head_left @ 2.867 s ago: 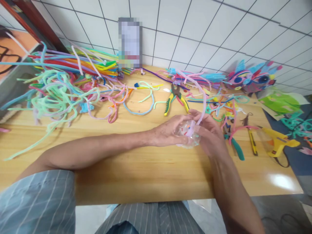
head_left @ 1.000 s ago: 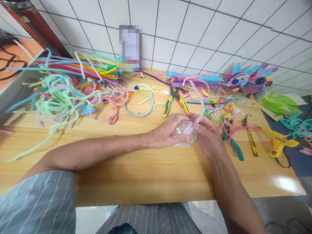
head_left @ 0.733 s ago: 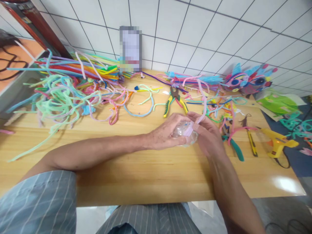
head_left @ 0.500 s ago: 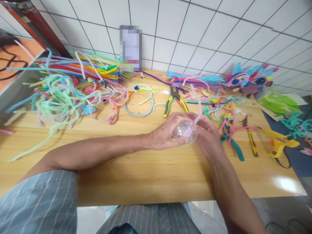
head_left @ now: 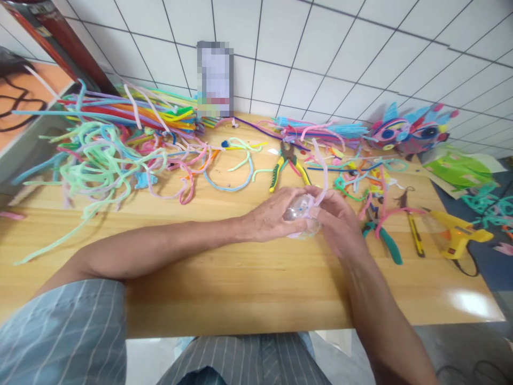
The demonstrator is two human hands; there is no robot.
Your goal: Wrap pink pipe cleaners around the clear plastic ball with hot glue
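Observation:
A clear, rounded plastic ball [head_left: 297, 209] is wrapped by the fingers of my left hand [head_left: 270, 216]. Around its right side runs a pale lilac pipe cleaner [head_left: 321, 174], whose free end sticks up above my fingers. My right hand [head_left: 339, 216] pinches that pipe cleaner against the ball with thumb and fingers. Part of the ball and of the strip round it is hidden by both hands. Just beyond my hands lie green and yellow pliers [head_left: 287, 166], their handles spread.
On the left is a tangled heap of pipe cleaners [head_left: 100, 160], with straight ones behind. To the right lie teal-handled pliers [head_left: 388, 243], a yellow utility knife [head_left: 416, 235] and a yellow glue gun [head_left: 457, 232]. A phone [head_left: 215, 80] leans on the tiled wall near colourful figures [head_left: 412, 131].
The ball has turned slightly in my hands. My right hand and the lilac pipe cleaner have shifted a little, its free end now leaning more upright and left.

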